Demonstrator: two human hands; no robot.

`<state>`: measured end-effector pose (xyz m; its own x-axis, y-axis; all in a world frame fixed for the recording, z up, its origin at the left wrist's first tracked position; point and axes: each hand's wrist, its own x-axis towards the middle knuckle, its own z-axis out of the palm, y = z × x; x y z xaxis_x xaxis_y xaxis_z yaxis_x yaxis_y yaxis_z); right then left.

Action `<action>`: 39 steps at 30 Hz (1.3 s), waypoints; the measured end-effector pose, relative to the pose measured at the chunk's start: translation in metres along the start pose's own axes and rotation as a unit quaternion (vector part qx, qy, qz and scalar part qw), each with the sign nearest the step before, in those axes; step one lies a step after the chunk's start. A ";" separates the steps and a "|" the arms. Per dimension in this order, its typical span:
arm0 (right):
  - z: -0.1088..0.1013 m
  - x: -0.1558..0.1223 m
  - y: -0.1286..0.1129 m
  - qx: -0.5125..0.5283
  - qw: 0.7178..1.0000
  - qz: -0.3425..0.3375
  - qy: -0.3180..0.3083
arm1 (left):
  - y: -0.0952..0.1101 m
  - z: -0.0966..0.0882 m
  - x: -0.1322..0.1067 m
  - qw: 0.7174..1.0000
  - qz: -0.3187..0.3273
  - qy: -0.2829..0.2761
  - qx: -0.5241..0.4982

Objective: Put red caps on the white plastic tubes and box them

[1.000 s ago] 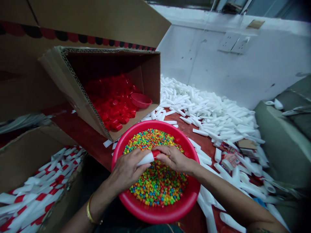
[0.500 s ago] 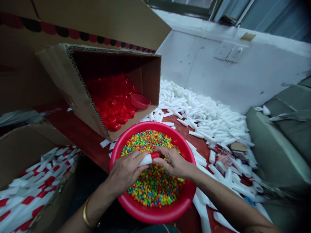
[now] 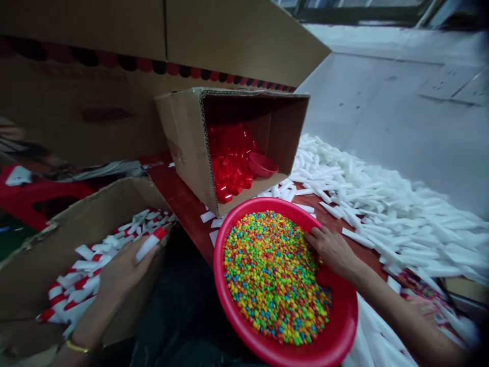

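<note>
My left hand (image 3: 124,265) is closed around a white plastic tube with a red cap (image 3: 151,243). It hangs above an open cardboard box (image 3: 110,204) at the left, which holds many similar red-capped white tubes (image 3: 86,270). At the right inside edge of a red basin (image 3: 233,321), my right hand (image 3: 333,248) has its fingers curled in by the rim. Whatever those fingertips pinch, if anything, is hidden. Small multicoloured candies (image 3: 275,275) fill much of the basin.
Behind the basin, a cardboard box on its side (image 3: 183,127) holds red caps (image 3: 231,158) and a small red bowl (image 3: 263,164). White tubes (image 3: 397,204) lie heaped against the wall on the right. A red stool (image 3: 42,193) stands at far left.
My hands have parted from over the basin. The left carried the capped tube left to above the box; the right moved to the basin's right rim. The view has turned left.
</note>
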<state>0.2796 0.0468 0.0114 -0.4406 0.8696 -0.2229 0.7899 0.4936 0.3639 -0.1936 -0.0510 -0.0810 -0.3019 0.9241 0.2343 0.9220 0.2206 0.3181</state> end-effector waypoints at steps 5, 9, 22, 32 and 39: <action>-0.008 -0.005 -0.015 0.177 0.979 0.090 0.043 | -0.065 0.009 -0.011 0.987 -0.054 -0.044 0.146; -0.018 -0.005 -0.033 0.435 0.898 0.029 0.056 | -0.005 0.020 0.004 0.990 0.138 0.002 0.025; -0.002 0.018 -0.067 0.236 0.963 -0.115 0.062 | 0.133 0.035 0.032 0.936 0.279 -0.181 -0.119; -0.001 0.027 -0.075 0.776 0.631 0.020 0.010 | 0.114 0.055 0.039 0.948 0.277 -0.132 -0.089; -0.011 0.013 -0.076 0.835 0.544 -0.002 0.086 | 0.108 0.028 0.048 0.961 0.120 0.048 -0.246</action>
<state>0.2094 0.0208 -0.0092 -0.3632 0.9283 -0.0798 0.0110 -0.0814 -0.9966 -0.1016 0.0260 -0.0610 -0.1387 0.8915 0.4312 0.7493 -0.1903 0.6343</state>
